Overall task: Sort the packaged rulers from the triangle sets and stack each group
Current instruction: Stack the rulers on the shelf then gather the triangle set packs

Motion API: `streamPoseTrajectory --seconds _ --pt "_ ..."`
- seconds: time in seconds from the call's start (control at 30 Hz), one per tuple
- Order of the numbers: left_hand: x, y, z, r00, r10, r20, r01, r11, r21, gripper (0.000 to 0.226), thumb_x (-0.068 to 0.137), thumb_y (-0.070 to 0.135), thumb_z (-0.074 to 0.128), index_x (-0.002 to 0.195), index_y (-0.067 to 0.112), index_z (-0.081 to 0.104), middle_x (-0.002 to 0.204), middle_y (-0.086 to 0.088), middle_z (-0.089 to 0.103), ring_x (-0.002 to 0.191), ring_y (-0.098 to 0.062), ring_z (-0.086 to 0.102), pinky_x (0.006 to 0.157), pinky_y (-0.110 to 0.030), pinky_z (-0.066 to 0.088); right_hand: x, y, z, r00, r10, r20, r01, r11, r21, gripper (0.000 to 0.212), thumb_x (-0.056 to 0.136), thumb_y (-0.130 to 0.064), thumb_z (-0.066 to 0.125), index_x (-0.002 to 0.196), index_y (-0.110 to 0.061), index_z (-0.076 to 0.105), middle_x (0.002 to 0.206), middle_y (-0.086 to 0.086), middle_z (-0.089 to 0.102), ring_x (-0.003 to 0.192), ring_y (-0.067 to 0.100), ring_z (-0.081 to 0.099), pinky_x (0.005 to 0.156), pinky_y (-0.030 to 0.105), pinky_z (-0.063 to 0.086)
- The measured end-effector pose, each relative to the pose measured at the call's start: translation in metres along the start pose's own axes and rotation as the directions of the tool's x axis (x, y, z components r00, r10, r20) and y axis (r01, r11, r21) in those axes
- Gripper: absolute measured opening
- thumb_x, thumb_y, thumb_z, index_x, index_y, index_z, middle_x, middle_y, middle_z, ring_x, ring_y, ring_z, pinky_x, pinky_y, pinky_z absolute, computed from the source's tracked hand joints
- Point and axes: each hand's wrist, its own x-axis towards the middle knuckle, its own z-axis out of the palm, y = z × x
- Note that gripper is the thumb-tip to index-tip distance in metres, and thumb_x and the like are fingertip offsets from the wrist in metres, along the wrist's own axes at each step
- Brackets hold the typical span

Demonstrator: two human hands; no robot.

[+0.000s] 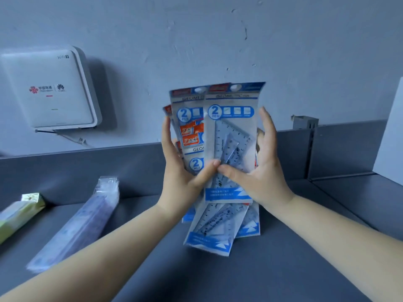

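Note:
Both my hands hold up a fanned bunch of several triangle set packs (231, 131) above the grey table (283, 269). The packs are clear sleeves with blue and white print and orange labels. My left hand (181, 171) grips the bunch from its left side, thumb across the front. My right hand (259, 168) grips the right side, its thumb meeting the left thumb on the front pack. The lower packs hang askew below my hands. A stack of packaged rulers (87, 216) in long clear sleeves lies on the table at the left.
A long green and white box (19, 214) lies at the table's left edge. A grey partition (87, 166) runs along the back, with a white router (50, 90) on the wall above it. A white panel (390, 136) stands at the right.

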Motion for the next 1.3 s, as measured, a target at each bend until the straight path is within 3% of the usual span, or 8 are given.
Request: streamPoseTrajectory --seconds 0.13,0.27,0.4,0.63,0.77,0.97,1.2,1.3 --pt "-0.019 -0.008 -0.008 0.992 -0.058 0.116 0.05 0.996 0.077 0.103 0.075 0.018 0.074 0.137 0.041 -0.005 0.132 -0.004 0.047 0.117 -0.004 0.054 0.096 -0.02 0.046 -0.019 0.008 -0.001 0.999 0.051 0.008 -0.051 0.998 0.032 0.1 0.062 -0.015 0.082 0.135 -0.038 0.018 0.136 -0.02 0.043 0.129 0.003 0.042 0.099 0.015 0.04" --pt "-0.022 -0.008 -0.016 0.972 -0.074 0.224 0.056 0.995 0.088 0.115 0.065 0.055 0.074 0.138 0.045 -0.014 0.149 -0.007 0.03 0.135 -0.012 0.037 0.108 -0.032 0.036 -0.021 0.005 -0.003 0.998 0.065 0.003 -0.065 0.998 0.009 0.099 0.063 -0.011 0.084 0.133 -0.036 0.019 0.135 -0.015 0.04 0.127 -0.002 0.042 0.097 0.009 0.037" --pt "-0.027 -0.009 -0.024 0.882 -0.113 0.457 0.061 0.99 0.127 0.129 0.064 0.029 0.084 0.129 0.065 -0.021 0.158 0.012 0.011 0.143 -0.008 0.022 0.115 -0.036 0.026 -0.022 0.007 -0.005 0.994 0.112 0.014 -0.112 0.993 0.048 0.101 0.064 -0.014 0.083 0.139 -0.026 0.016 0.137 -0.014 0.04 0.128 -0.001 0.041 0.1 0.012 0.038" --pt "-0.035 -0.012 -0.02 0.919 -0.195 0.341 0.165 0.98 0.115 0.13 0.068 -0.003 0.079 0.128 0.068 -0.011 0.141 0.037 0.032 0.128 0.007 0.041 0.103 -0.023 0.041 -0.028 0.009 -0.019 0.907 0.358 0.22 -0.363 0.932 -0.02 0.091 0.056 -0.031 0.084 0.124 0.013 0.043 0.103 -0.003 0.07 0.101 0.002 0.063 0.083 0.012 0.048" --pt "-0.035 -0.012 -0.013 0.928 -0.235 0.288 0.226 0.972 0.065 0.129 0.069 0.004 0.079 0.13 0.063 -0.017 0.149 0.024 0.028 0.132 -0.003 0.04 0.105 -0.033 0.042 -0.035 0.016 -0.021 0.857 0.455 0.241 -0.443 0.891 -0.104 0.05 0.073 -0.006 0.076 0.118 -0.008 0.052 0.098 -0.021 0.069 0.097 -0.01 0.06 0.084 0.008 0.047" --pt "-0.021 -0.008 -0.001 0.954 -0.261 0.15 0.274 0.959 -0.071 0.129 0.071 -0.01 0.072 0.131 0.057 -0.021 0.145 0.021 0.037 0.125 -0.007 0.05 0.104 -0.044 0.042 -0.006 0.006 -0.015 0.928 0.358 0.105 -0.354 0.934 -0.055 0.049 0.075 -0.011 0.074 0.113 -0.029 0.049 0.11 -0.013 0.064 0.1 -0.004 0.061 0.085 0.015 0.049" --pt "-0.03 -0.019 -0.005 0.895 -0.403 0.192 0.399 0.915 0.058 0.122 0.076 -0.01 0.069 0.131 0.052 -0.022 0.116 0.009 0.061 0.094 0.002 0.066 0.081 -0.015 0.052 -0.033 0.021 -0.019 0.858 0.461 0.226 -0.435 0.887 -0.157 0.076 0.07 -0.009 0.079 0.116 -0.045 0.032 0.101 -0.031 0.061 0.094 -0.015 0.059 0.077 0.003 0.045" --pt "-0.028 -0.024 -0.003 0.883 -0.42 0.21 0.427 0.904 0.012 0.119 0.075 -0.011 0.069 0.143 0.041 -0.013 0.113 0.022 0.062 0.106 -0.002 0.063 0.084 -0.018 0.052 -0.034 0.023 -0.022 0.857 0.475 0.202 -0.448 0.879 -0.165 0.063 0.077 -0.014 0.073 0.114 -0.048 0.035 0.103 -0.031 0.061 0.098 -0.013 0.058 0.084 0.009 0.048"
